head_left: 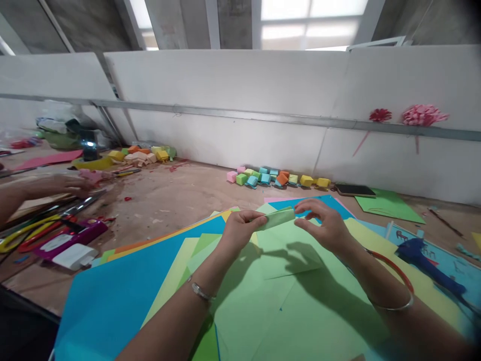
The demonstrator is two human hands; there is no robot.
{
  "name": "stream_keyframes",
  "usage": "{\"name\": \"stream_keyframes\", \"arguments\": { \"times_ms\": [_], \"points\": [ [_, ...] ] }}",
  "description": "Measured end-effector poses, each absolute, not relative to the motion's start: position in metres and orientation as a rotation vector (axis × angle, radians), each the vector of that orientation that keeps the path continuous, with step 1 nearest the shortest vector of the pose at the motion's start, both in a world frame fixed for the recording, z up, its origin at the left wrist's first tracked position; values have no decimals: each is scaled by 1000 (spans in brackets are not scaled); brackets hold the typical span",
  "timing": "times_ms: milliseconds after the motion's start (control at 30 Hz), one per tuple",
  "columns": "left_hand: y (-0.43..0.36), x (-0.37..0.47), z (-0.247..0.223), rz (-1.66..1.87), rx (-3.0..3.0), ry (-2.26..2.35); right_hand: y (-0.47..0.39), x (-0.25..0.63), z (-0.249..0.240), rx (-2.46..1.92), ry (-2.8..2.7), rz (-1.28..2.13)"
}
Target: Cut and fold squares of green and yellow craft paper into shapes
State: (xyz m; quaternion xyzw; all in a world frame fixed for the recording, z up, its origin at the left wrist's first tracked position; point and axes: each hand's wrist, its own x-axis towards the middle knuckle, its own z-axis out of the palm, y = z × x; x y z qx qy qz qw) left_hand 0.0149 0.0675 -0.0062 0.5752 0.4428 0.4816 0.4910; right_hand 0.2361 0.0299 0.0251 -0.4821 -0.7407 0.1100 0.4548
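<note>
A narrow folded strip of light green paper [280,218] is pinched at its left end between the thumb and fingers of my left hand [244,224]. My right hand [323,224] hovers at the strip's other end, thumb and fingers apart in a curve; a small gap seems to separate them from the paper. Beneath both hands lie light green sheets [248,311], with shadows of the hands falling across them. Under these spread a large blue sheet [124,286] and a pale yellow sheet [361,240].
Small coloured paper boxes [265,178] line the wall. A phone [355,190] rests by a green sheet [391,205]. At right lies a blue glue gun [428,265]. Another person's hand [56,188] reaches in at left, near a purple device [71,238] and scissors [30,233].
</note>
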Motion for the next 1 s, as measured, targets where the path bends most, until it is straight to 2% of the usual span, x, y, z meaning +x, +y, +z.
{"name": "stream_keyframes", "arguments": {
  "times_ms": [267, 500, 700, 867, 1000],
  "points": [
    [61, 18, -2, 1199, 1445, 942, 20, 221, 27, -1135, -1768, 171],
    [53, 21, 3, 1115, 1941, 1013, 18, 220, 28, -1060, -1831, 76],
    [52, 23, 2, 1018, 1896, 1056, 20, 224, 30, -1096, -1949, 239],
    [54, 19, 1, 796, 1686, 1043, 22, 224, 25, -1302, -1818, 383],
    [55, 20, -2, 804, 1746, 1016, 25, 223, 18, -1387, -1726, 395]
  ]
}}
